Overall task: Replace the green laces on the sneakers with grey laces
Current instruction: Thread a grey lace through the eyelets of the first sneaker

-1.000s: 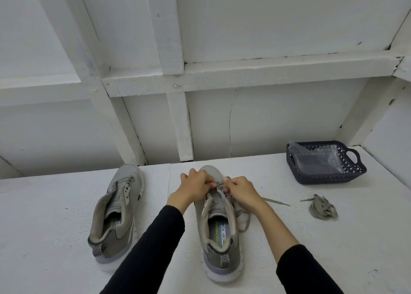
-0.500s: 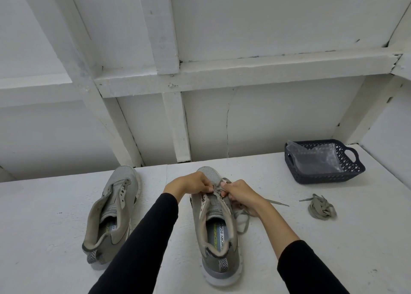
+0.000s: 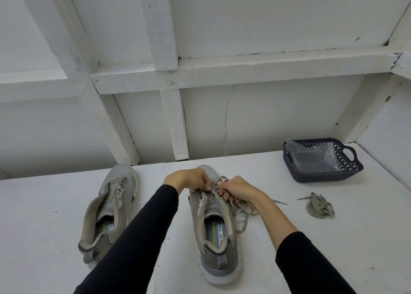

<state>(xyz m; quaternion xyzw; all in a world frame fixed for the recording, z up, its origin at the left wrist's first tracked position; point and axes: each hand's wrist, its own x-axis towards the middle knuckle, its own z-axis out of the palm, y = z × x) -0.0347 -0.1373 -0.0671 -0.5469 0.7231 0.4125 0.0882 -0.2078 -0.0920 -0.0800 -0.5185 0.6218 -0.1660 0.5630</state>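
As half a second ago, left hand (image 3: 189,180) and right hand (image 3: 238,189) both pinching lace (image 3: 241,211) over right sneaker (image 3: 216,227).

Two grey sneakers, toes away: left sneaker (image 3: 111,207) unlaced; right sneaker (image 3: 214,227) part-laced, lace (image 3: 241,213) loose; bundled lace (image 3: 320,207) apart, colour unclear.

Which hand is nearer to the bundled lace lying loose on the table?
Right. The right hand works at the sneaker, left of the bundled lace; the left hand is farther left.
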